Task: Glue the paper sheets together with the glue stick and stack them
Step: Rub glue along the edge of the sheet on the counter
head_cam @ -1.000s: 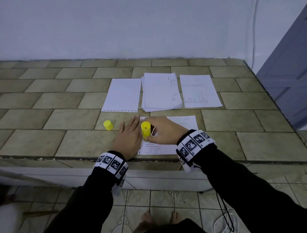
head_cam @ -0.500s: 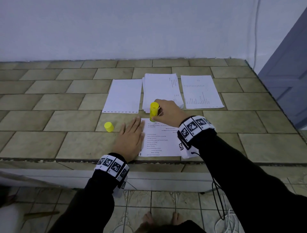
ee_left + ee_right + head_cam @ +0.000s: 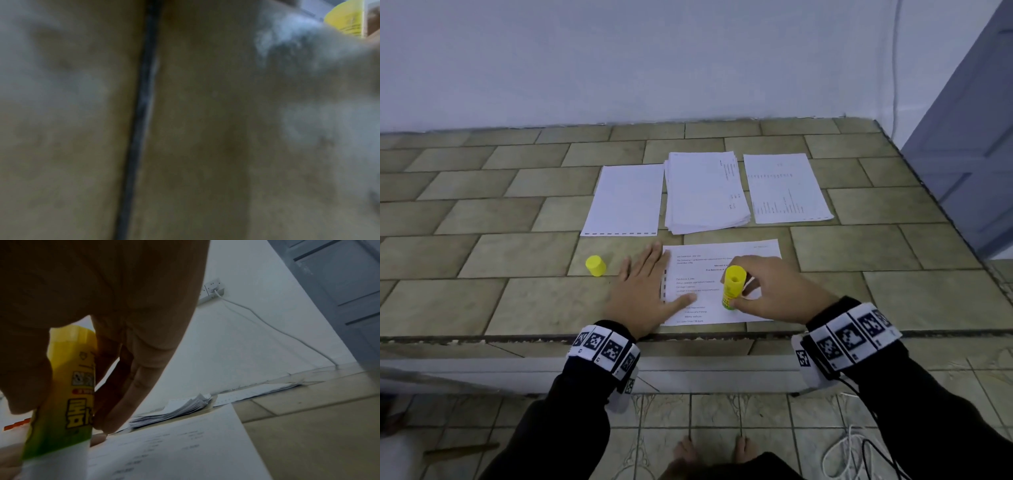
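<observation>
While the right hand (image 3: 774,294) pinches the glue stick (image 3: 732,287) between thumb and fingers, holding it nearly upright with its working end down on the printed sheet (image 3: 722,255), the main danger sits right under that grip: pressing too hard or dragging at a slant would likely wrinkle or tear the thin paper, or leave a lumpy smear. Just to the left of the stick, the left hand (image 3: 642,291) lies flat with fingers spread, its thumb and palm edge pressing on the sheet's left margin; since only that side is pinned, a stroke pulled away to the right could probably slide or buckle the free side, and the thumb may pick up glue if the stick strays toward it. Further left of the pressing hand stands the yellow cap (image 3: 595,265), apart from the paper, near enough to be knocked over. Beyond the grip, a thick pile of sheets (image 3: 705,192) lies between two single sheets, blank (image 3: 625,200) and printed (image 3: 786,186); misaligned stacking would set crooked once the glue grabs.
</observation>
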Available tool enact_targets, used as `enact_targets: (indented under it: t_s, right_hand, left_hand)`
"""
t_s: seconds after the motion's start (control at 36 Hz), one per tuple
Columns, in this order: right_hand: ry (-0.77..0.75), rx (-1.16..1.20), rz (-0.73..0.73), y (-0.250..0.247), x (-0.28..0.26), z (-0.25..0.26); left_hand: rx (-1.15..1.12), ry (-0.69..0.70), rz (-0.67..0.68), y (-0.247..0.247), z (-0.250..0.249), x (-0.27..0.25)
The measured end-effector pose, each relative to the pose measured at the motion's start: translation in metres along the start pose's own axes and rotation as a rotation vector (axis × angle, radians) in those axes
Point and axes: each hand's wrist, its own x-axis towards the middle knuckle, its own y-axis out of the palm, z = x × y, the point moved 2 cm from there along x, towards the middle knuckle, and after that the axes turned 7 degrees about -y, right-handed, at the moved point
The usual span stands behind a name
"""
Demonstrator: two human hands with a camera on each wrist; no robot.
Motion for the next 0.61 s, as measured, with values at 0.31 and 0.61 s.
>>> enact_targets:
  t_s: [0.31, 0.61]
  right_hand:
    - [0.092, -0.038, -0.064, -0.021, 0.039, -0.016]
    - [0.182, -0.032, -0.163, -0.034, 0.056, -0.028]
  left_hand:
    - [0.012, 0.008, -0.015, 0.0, -0.001, 0.0]
    - [0.016, 0.009, -0.032, 0.002, 0.0, 0.0]
